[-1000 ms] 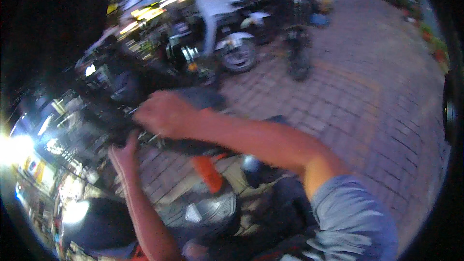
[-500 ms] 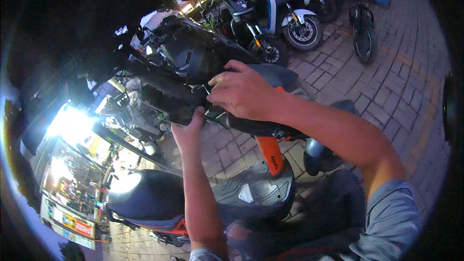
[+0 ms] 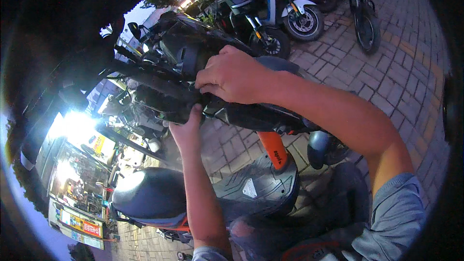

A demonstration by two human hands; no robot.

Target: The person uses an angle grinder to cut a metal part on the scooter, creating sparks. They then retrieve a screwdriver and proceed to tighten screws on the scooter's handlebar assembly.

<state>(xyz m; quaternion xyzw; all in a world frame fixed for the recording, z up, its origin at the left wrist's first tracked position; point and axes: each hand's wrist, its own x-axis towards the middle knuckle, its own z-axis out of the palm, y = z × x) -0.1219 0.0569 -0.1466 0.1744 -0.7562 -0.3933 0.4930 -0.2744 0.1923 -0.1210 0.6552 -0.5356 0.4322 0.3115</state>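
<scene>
An electric scooter with a black handlebar section [image 3: 162, 89] and an orange front stem [image 3: 273, 149] stands right before me. My left hand [image 3: 187, 128] grips the lower edge of that black section from the near side, its thumb pointing up and its other fingers hidden beneath. Just to the right and above, my right hand [image 3: 231, 78] is closed, fingers curled down against the handlebar's middle. Whatever its fingertips pinch is hidden behind the hand and in dark shade. The scooter's grey footboard [image 3: 251, 186] and black seat [image 3: 150, 195] lie below my arms.
Parked scooters stand at the back, one with a white front wheel guard [image 3: 302, 12]; a black wheel [image 3: 367, 34] stands to their right. Brick paving [image 3: 386, 87] spreads to the right. At the left, a glaring light [image 3: 77, 124] shines near a shopfront.
My right hand has shifted slightly up and left, its fingers now curled tighter over the handlebar. The left hand keeps its grip. The whole view has shifted a little.
</scene>
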